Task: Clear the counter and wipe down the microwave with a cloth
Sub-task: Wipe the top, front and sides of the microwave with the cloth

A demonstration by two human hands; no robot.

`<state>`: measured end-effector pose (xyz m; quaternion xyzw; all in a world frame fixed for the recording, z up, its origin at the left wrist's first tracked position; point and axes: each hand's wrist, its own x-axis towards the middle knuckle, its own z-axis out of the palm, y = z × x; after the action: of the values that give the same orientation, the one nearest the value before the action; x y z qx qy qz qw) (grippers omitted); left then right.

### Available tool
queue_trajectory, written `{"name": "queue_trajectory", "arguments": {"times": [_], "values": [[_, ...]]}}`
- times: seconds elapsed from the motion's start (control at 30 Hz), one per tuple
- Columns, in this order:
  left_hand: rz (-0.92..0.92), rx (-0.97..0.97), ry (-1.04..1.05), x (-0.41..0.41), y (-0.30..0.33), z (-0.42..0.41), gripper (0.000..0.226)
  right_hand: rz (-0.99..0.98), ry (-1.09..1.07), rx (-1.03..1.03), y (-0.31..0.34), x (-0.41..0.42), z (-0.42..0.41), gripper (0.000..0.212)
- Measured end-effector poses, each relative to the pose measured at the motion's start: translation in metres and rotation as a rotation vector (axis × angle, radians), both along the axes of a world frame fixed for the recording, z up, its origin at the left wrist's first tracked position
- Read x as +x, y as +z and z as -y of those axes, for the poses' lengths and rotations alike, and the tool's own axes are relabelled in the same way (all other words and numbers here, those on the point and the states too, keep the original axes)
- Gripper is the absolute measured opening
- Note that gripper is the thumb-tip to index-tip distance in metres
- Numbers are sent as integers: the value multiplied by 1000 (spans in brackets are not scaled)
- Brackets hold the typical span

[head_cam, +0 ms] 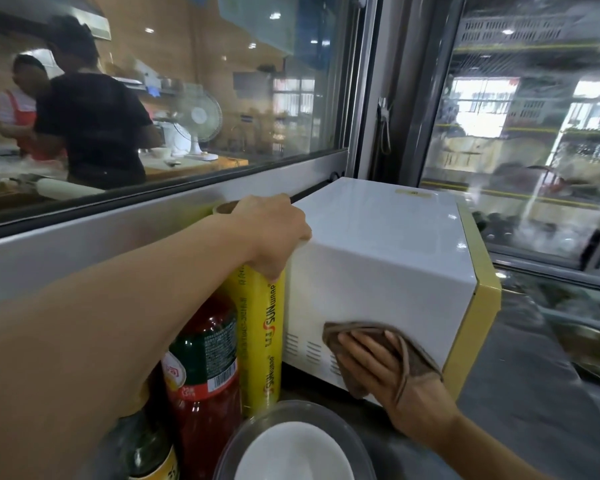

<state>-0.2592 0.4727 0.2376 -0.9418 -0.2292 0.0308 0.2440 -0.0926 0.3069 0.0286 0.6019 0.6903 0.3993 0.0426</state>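
Wiping the microwave [378,258] side, my right hand [392,379] presses the cloth [357,336] flat, my left hand [274,233] grips its top corner, while bottles [205,368] at lower left still crowd the surface [520,410].

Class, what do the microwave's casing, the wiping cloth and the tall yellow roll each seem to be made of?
Microwave casing: probably painted sheet metal, glossy white, showing reflections and punched vent slots.
Cloth: soft brown woven fabric, matte, folding under the right hand.
Yellow roll: shiny plastic film with a printed label, apparently on a cardboard core.

wrap roll [260,341] left of microwave [378,265] | bowl [291,448] in front
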Motion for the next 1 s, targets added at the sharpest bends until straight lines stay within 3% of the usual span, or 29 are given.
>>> {"name": "queue_trajectory", "arguments": {"times": [0.1,0.23,0.37,0.5,0.6,0.83,1.0], "values": [[-7,-12,13,0,3,4,64,40,-12,18,21,3,6,57],[4,-11,40,2,4,8,54,-81,-7,206,65,12,11,61],[32,45,53,7,-1,13,47,-120,-25,268,57,17,17,58],[46,150,31,7,-8,13,45,-10,-84,68,3,20,33,55],[40,189,34,7,-7,16,44,49,-105,-32,-2,22,42,54],[47,258,35,8,-11,21,40,-42,-9,282,60,42,43,58],[60,287,16,11,-16,14,43,-85,-29,369,34,51,45,55]]}}
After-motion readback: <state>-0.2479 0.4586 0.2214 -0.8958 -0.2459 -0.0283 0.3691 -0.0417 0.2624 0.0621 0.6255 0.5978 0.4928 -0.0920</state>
